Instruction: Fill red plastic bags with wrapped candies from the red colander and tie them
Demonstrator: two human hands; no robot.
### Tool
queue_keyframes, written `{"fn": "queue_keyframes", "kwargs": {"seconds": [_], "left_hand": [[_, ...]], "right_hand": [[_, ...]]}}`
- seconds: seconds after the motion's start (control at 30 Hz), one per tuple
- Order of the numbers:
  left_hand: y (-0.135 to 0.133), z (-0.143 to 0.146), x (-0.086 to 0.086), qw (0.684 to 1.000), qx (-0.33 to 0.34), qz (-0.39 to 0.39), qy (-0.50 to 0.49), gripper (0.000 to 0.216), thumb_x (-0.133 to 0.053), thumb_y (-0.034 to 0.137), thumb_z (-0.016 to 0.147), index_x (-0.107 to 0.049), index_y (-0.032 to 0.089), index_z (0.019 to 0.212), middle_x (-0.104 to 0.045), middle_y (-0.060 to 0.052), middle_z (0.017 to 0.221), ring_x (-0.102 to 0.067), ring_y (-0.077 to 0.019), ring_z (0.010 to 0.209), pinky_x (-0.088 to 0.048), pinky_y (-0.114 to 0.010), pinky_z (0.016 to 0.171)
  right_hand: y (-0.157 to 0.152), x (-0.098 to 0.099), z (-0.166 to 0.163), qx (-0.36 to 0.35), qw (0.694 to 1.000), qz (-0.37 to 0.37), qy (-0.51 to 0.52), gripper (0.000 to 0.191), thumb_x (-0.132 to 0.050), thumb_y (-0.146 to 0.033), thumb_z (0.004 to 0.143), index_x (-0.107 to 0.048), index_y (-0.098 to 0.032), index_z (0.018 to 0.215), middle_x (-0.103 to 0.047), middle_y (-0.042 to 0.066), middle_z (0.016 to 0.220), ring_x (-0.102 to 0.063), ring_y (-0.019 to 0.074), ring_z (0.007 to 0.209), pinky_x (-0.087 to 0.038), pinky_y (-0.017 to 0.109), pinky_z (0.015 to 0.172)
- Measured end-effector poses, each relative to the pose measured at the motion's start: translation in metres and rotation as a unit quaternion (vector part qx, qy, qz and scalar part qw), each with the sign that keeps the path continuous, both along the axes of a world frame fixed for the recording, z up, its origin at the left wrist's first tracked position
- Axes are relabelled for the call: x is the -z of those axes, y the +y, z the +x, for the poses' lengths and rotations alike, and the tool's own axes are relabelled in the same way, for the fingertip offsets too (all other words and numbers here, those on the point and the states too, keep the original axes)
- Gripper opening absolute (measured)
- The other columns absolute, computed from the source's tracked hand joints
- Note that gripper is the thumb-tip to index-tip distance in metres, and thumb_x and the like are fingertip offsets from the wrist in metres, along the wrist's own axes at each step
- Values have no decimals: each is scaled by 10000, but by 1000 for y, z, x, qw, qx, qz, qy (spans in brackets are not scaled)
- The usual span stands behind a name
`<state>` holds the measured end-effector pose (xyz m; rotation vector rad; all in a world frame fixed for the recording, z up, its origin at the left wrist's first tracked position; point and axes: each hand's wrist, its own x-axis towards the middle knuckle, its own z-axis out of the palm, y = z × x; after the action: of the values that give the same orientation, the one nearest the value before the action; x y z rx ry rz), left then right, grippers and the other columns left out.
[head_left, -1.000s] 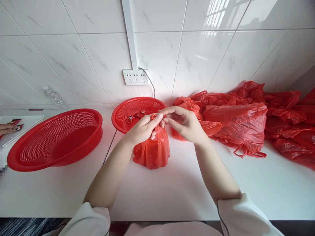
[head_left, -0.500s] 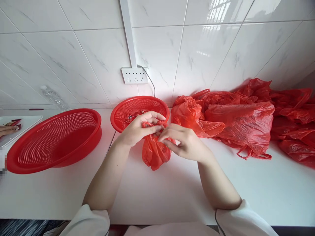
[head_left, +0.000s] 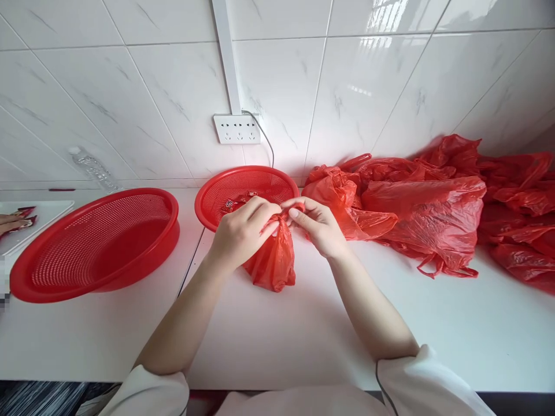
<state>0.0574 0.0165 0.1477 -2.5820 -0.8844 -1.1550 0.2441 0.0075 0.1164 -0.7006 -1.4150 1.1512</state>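
A small red plastic bag (head_left: 277,263) hangs bunched between my hands, its neck gathered into a knot. My left hand (head_left: 245,231) is closed on one side of the bag's twisted top. On the other side, my right hand (head_left: 318,225) pinches a handle end between thumb and fingers. What is inside the bag cannot be made out. Just behind my hands sits a round red basket (head_left: 208,199), with a few small red wrapped packets (head_left: 236,203) in it, partly hidden by my left hand.
A larger red basket (head_left: 169,231) stands at the left. Several red plastic bags (head_left: 425,208) are heaped along the wall at the right. At the far left, another person's hand (head_left: 11,224) is over a white tray (head_left: 47,222). A clear bottle (head_left: 93,167) and a power socket (head_left: 237,129) are behind.
Both hands have shifted from working loosely at the bag's handles to pulling them to opposite sides. The bag's neck is now tight, and its body hangs narrower.
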Motion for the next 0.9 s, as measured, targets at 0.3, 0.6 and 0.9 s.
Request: {"fn": "queue_keyframes", "kwargs": {"seconds": [0.3, 0.6, 0.9], "left_hand": [[-5, -18, 2, 993, 9, -88, -74, 183, -552, 113, 851, -699, 218, 877, -716, -4, 886, -652, -126, 823, -499, -226, 732], [-14, -27, 25, 970, -226, -1, -95, 211, -572, 89, 665, -646, 207, 824, -386, 84, 490, -389, -81, 450, -295, -225, 470], [-30, -65, 48, 932, -299, -142, -148, 319, -578, 116, 635, -584, 215, 938, -500, 57, 686, -462, -90, 523, -393, -228, 562]], "right_hand": [[-4, 6, 14, 95, 986, 2, -135, 290, -624, -388, 847, -715, -159, 999, -719, 58, 819, -675, 162, 655, -565, 301, 628], [-16, -2, 32, 336, 848, 85, -401, 195, -592, -231, 724, -602, -235, 918, -705, 8, 929, -606, 145, 597, -438, 273, 579], [-22, 39, 92, 388, 830, 24, -400, 148, -589, -233, 700, -563, -221, 845, -626, -23, 705, -560, 145, 566, -415, 271, 584]]}}
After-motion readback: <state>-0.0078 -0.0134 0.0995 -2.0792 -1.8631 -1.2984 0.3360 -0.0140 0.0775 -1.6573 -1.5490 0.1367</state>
